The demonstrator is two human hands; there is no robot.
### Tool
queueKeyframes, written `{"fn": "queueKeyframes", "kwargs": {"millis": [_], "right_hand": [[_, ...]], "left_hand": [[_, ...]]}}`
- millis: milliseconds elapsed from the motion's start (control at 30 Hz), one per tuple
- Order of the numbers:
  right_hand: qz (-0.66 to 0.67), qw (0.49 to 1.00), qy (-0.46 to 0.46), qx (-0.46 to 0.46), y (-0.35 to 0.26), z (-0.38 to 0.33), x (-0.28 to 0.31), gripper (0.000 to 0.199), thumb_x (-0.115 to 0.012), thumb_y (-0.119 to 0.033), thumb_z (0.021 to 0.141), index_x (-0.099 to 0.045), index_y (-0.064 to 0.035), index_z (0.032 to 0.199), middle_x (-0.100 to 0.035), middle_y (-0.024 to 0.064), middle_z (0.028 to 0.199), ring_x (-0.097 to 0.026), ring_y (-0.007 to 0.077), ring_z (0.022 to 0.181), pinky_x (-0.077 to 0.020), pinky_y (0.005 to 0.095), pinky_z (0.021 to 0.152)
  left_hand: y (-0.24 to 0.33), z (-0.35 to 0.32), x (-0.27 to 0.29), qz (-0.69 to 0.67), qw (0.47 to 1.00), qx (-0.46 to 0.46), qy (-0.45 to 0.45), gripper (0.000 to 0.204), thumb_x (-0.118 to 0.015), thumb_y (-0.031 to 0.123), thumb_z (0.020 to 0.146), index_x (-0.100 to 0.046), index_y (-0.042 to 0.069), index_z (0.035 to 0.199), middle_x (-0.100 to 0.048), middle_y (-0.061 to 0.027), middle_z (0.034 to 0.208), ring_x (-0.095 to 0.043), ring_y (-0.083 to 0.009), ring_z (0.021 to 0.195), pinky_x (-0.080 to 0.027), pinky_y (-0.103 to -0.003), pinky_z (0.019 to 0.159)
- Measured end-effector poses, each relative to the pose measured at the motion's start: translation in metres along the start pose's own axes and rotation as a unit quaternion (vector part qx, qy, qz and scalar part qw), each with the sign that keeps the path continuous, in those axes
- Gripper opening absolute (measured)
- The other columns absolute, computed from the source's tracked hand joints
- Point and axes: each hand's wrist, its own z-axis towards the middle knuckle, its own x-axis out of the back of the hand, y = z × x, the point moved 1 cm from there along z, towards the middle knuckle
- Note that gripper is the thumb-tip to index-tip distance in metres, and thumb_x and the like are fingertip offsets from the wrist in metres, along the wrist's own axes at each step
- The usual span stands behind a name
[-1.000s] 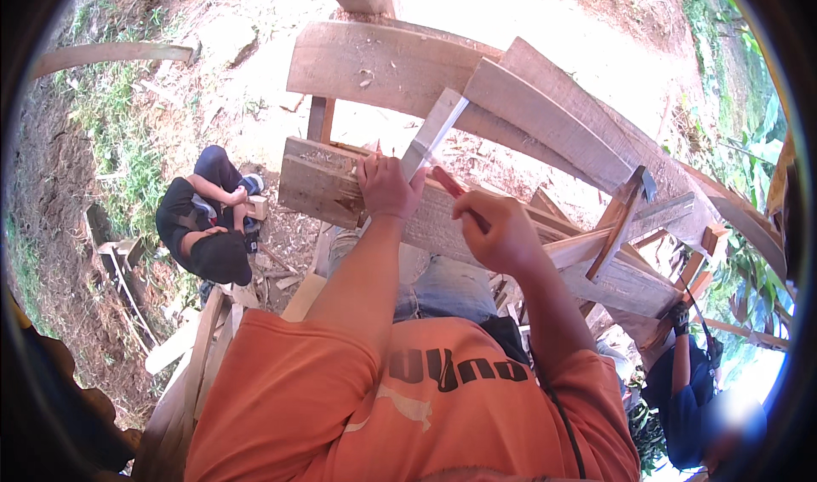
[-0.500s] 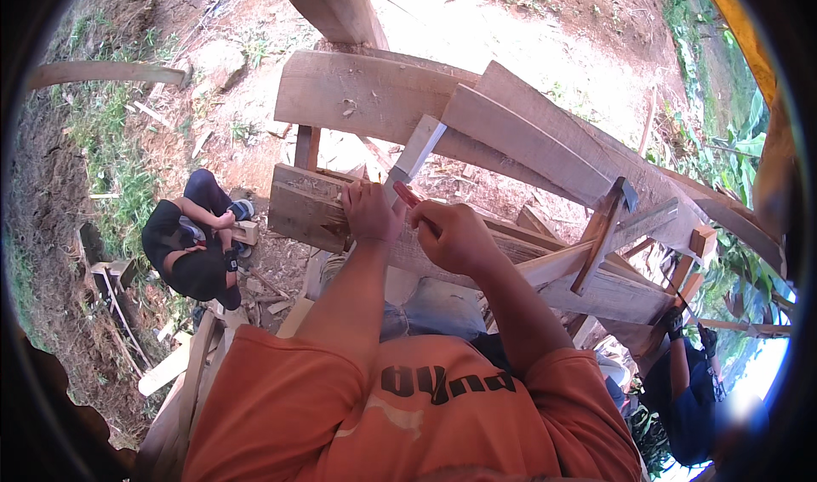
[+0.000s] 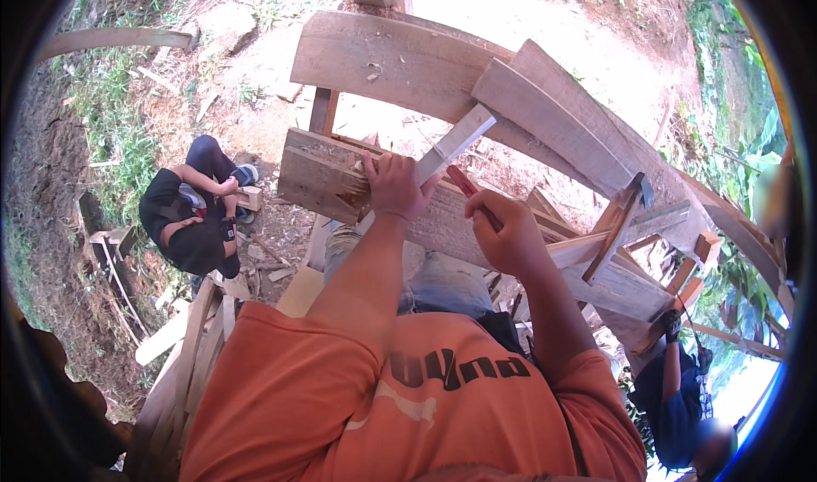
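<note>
My left hand [image 3: 397, 186] is closed over a straight, flat strip [image 3: 464, 137] with a shiny metallic edge. It presses the strip across a thick wooden beam [image 3: 319, 182], near the beam's left end. The strip slants up to the right, past the beam's far side. In my right hand [image 3: 504, 231] is a slim red tool [image 3: 462, 181], whose exact kind I cannot make out. Its tip points up and left, toward the strip, with a small gap between them. My fingers hide the strip's middle and part of the red tool.
Wide planks [image 3: 391, 61] lie beyond the beam. A wooden-handled tool with a dark metal head [image 3: 617, 227] rests across the boards at right. One person in dark clothes [image 3: 191, 218] crouches at left; another [image 3: 672, 388] is at lower right. Scrap wood [image 3: 162, 337] lies at lower left.
My right hand and the red tool have moved right, away from my left hand and the strip. My left hand still holds the strip on the beam. The whole view has shifted slightly.
</note>
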Motion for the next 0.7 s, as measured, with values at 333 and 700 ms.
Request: {"fn": "queueKeyframes", "kwargs": {"millis": [333,700], "right_hand": [[0.02,0.997,0.016,-0.076,-0.023,-0.072,0.024,0.012,-0.061,-0.002,0.098,-0.071,-0.0064,0.102,-0.054,0.0087,0.063,-0.053,0.0179,0.053,-0.043,0.0365,0.056],[0.037,0.999,0.037,-0.009,0.005,-0.036,-0.015,0.01,-0.061,-0.003,0.102,-0.071,-0.0052,0.104,-0.057,0.0027,0.069,-0.048,0.0083,0.059,-0.0395,0.0313,0.057]], "left_hand": [[0.0,0.0,0.0,-0.024,0.999,0.018,-0.034,0.054,-0.076,0.057,0.096,-0.072,0.003,0.106,-0.073,-0.0173,0.113,-0.062,-0.0383,0.129,-0.02,-0.075,0.13],[0.002,0.001,0.001,-0.011,0.998,-0.017,-0.066,0.055,-0.077,0.056,0.095,-0.072,0.003,0.106,-0.075,-0.0182,0.114,-0.062,-0.0408,0.134,-0.024,-0.066,0.134]]}}
